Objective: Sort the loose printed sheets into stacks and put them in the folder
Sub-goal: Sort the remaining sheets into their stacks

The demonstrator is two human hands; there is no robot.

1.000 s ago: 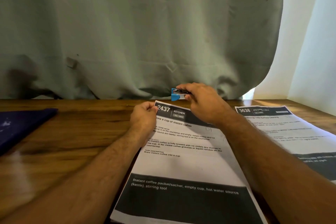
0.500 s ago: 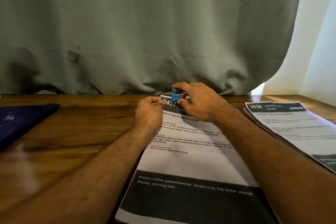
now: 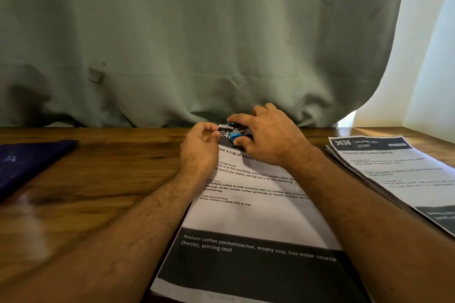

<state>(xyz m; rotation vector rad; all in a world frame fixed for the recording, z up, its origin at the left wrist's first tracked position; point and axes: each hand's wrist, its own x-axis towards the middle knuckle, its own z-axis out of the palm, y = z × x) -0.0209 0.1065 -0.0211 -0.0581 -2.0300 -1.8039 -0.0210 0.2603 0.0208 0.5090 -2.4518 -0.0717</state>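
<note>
Grey-green curtain cloth (image 3: 197,39) is hanging behind the brown wooden table (image 3: 98,179) where we are working. Taking the printed coffee-instruction stack of white sheets with black bands (image 3: 248,216) as our landmark, lying in the middle of the table straight before us, we are seeing a second printed stack headed 3638 (image 3: 394,174) lying to its right, apart from it, and a dark blue flat folder (image 3: 27,162) lying well to its left. Our left hand (image 3: 199,147) is pinching the far left corner of the coffee stack between thumb and curled fingers. Our right hand (image 3: 268,135) is squeezing a small blue binder clip with silver wire handles (image 3: 234,133) between forefinger and thumb, at the stack's far edge, just beside the left hand; whether the clip is biting the paper we cannot tell.
</note>
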